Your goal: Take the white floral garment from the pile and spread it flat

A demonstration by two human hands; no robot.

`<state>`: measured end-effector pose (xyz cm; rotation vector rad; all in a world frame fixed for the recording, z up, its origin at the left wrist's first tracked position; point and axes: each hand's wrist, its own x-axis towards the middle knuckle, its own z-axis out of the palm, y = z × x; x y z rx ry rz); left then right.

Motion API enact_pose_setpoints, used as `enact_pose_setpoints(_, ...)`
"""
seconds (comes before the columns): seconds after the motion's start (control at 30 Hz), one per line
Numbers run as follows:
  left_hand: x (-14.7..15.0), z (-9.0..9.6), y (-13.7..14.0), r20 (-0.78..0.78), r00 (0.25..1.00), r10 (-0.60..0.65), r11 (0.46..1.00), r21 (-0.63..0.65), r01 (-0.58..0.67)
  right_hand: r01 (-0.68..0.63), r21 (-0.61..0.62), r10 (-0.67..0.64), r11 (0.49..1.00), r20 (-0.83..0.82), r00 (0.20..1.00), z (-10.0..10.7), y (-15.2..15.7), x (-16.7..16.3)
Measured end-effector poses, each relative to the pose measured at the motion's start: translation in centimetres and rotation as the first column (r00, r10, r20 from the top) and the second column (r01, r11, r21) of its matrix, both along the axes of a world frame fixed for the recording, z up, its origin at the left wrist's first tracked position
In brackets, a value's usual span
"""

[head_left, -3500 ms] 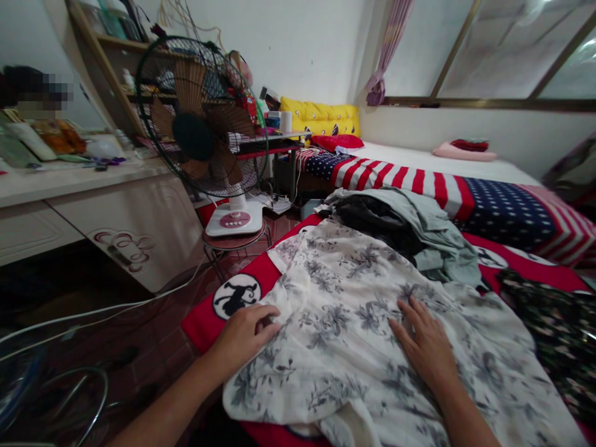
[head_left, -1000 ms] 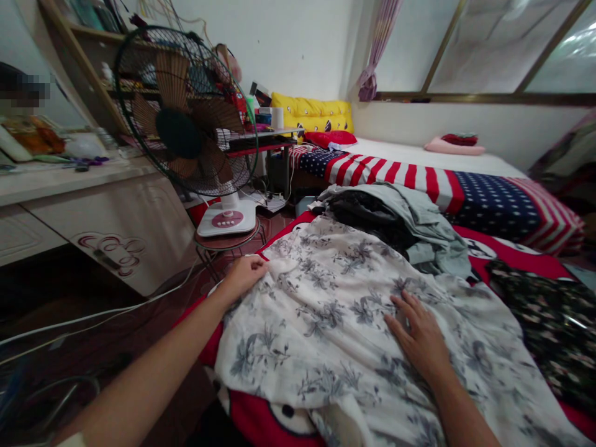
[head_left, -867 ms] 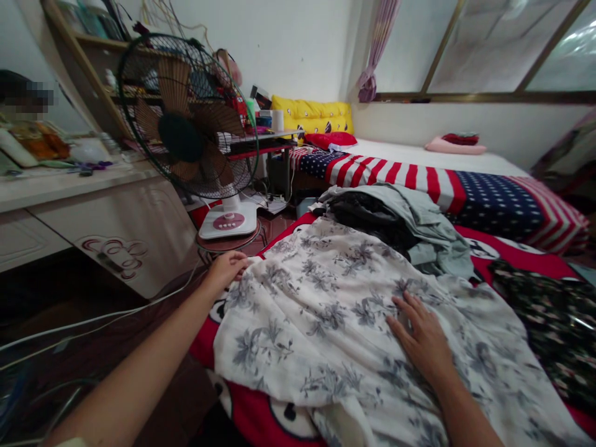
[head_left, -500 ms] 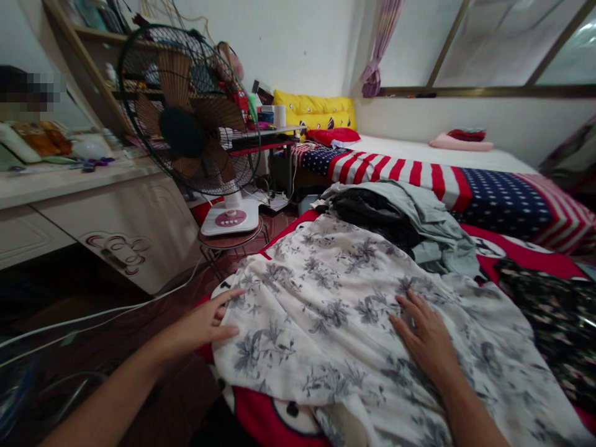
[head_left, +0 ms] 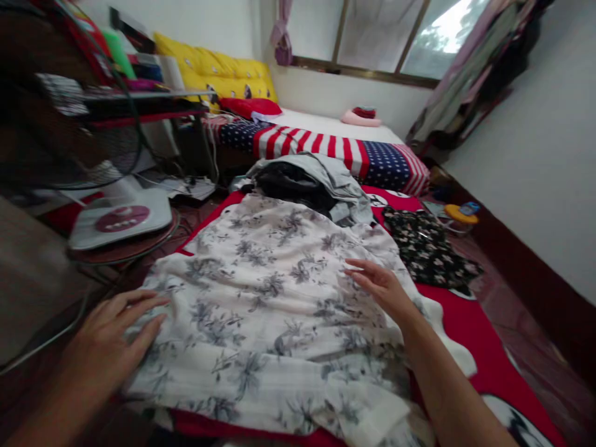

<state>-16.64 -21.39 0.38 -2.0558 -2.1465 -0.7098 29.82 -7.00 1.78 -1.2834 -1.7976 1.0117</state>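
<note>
Flat, left hand [head_left: 109,332] at blouse [head_left: 274,310] edge

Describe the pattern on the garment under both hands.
White garment with a grey floral print, seen in the head view.

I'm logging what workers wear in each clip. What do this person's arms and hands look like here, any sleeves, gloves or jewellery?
Both forearms are bare as far as the frame shows, with no sleeve in view. The left hand and right hand wear no gloves, and no rings, watch or bracelet can be seen.
</note>
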Motion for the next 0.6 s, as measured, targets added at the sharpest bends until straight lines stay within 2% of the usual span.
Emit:
enact_pose_setpoints(0.1, 3.4, -2.1, 0.2, 0.114, 0.954, -0.277, 0.958, -0.05, 0.284, 0.173, 0.011, -0.172, 0.985, -0.047, 0.984, 2.6, -3.9, 4.2)
enact_pose_setpoints(0.17, 5.8, -3.5, 0.3, 0.174, 0.889, -0.424, 0.901, -0.019, 0.434, 0.338, 0.051, -0.338, 0.94, -0.015, 0.941, 3.2, -6.7, 7.0)
enact_pose_setpoints(0.27, 9.5, -4.5, 0.4, 0.156, 0.754, -0.639, 0.763, 0.003, 0.646, 0.555, 0.081, -0.559, 0.828, 0.035, 0.829, 2.6, -10.7, 10.6)
enact_pose_setpoints(0.33, 11.8, -4.1, 0.4, 0.133, 0.665, -0.735, 0.672, 0.005, 0.741, 0.634, 0.069, -0.637, 0.771, 0.058, 0.769, 1.6, -12.9, 12.1)
enact_pose_setpoints(0.37, 12.9, -3.7, 0.3, 0.132, 0.631, -0.764, 0.638, 0.012, 0.77, 0.649, 0.06, -0.652, 0.759, 0.072, 0.755, 1.1, -13.9, 12.5)
enact_pose_setpoints(0.43, 14.7, -2.9, 0.0, 0.137, 0.587, -0.798, 0.596, 0.036, 0.802, 0.638, 0.051, -0.64, 0.768, 0.107, 0.761, 0.2, -15.5, 12.5)
enact_pose_setpoints(0.6, 16.7, -2.5, -0.5, 0.084, 0.563, -0.822, 0.567, 0.023, 0.824, 0.54, 0.118, -0.545, 0.833, 0.334, 0.769, -1.3, -16.8, 10.9)
